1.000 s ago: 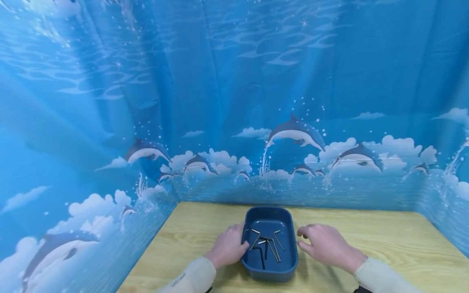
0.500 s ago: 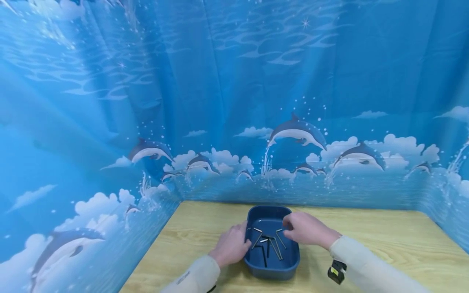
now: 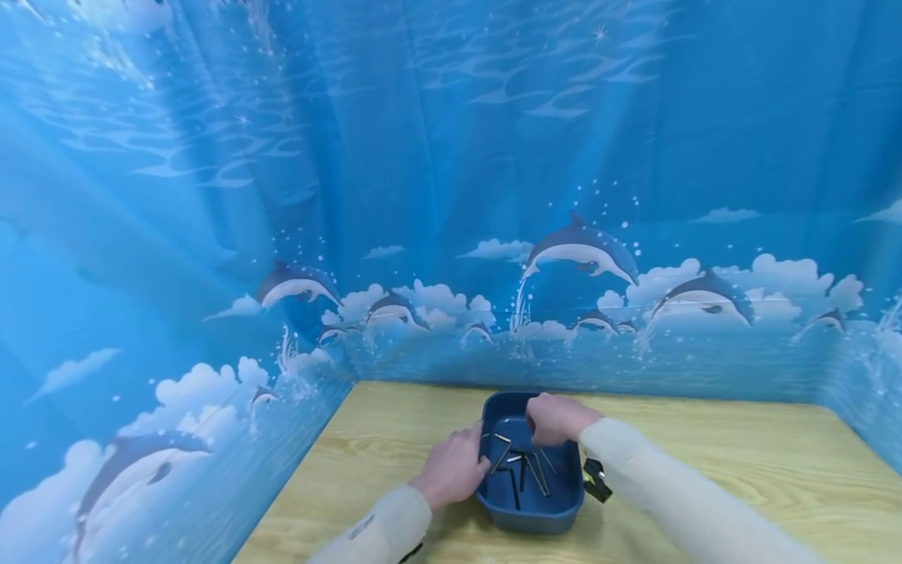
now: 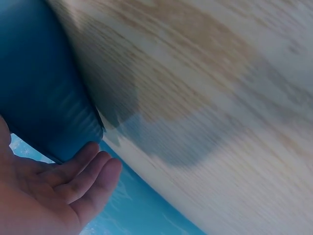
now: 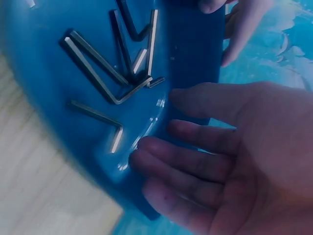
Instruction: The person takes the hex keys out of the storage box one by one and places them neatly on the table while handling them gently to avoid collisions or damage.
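Observation:
A dark blue rectangular bin [image 3: 532, 522] with rounded corners holds several L-shaped hex keys, some silver and some black. My left hand [image 3: 451, 468] grips the bin's left wall, its thumb over the rim and its fingers along the outside. My right hand [image 3: 557, 418] is over the right side of the bin, fingers spread and slightly bent, holding nothing. In the right wrist view, the closest to its fingertips is a silver hex key [image 5: 95, 113]; a longer silver hex key [image 5: 93, 73] and a black hex key [image 5: 121, 44] lie farther off.
The bin stands on a light wood-grain table [image 3: 705, 470]. A blue curtain [image 3: 437, 196] printed with dolphins hangs along the back and sides of the table. A small black device [image 3: 596, 480] is strapped under my right wrist.
My right hand has moved left from beside the bin, over its right rim and in above the hex keys. My left hand keeps its hold on the bin.

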A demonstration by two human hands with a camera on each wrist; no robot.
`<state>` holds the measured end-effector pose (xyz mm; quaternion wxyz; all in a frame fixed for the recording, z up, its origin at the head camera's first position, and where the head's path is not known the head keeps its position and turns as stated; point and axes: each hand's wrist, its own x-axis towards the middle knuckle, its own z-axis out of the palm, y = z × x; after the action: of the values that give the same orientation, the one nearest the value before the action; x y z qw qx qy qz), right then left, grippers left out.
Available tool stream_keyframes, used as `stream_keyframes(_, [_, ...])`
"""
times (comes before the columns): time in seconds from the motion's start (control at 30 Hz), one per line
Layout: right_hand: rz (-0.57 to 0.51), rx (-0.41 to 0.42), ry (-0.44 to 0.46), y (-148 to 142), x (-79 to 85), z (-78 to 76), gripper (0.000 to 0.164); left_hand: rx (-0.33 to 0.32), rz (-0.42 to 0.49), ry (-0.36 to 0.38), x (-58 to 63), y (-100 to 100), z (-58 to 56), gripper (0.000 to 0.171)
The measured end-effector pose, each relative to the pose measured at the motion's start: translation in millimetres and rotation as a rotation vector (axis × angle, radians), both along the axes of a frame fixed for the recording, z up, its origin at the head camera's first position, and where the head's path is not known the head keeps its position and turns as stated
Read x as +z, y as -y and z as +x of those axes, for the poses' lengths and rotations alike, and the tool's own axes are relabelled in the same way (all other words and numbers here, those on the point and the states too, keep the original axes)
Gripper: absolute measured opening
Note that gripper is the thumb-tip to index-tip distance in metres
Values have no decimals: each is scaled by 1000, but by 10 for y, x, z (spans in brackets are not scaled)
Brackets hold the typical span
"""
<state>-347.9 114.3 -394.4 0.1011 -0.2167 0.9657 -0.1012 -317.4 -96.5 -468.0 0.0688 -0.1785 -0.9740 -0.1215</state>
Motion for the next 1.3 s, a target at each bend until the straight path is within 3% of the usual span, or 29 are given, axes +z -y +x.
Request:
stream_keyframes(0.27, [60, -38, 86, 127, -114, -196, 15, -6, -36, -10, 35, -18, -3, 59])
stream_keyframes(0.5, [95, -84, 135, 128, -562, -634, 16, -16, -31, -12, 67, -26, 26, 59])
stream_keyframes(0.77, [124, -102, 114, 269, -253, -236, 22, 0, -40, 2, 65, -36, 37, 60])
stream_keyframes(1.3, [160, -104, 74, 337, -308, -221, 18, 2, -44, 1, 62, -13, 52, 59])
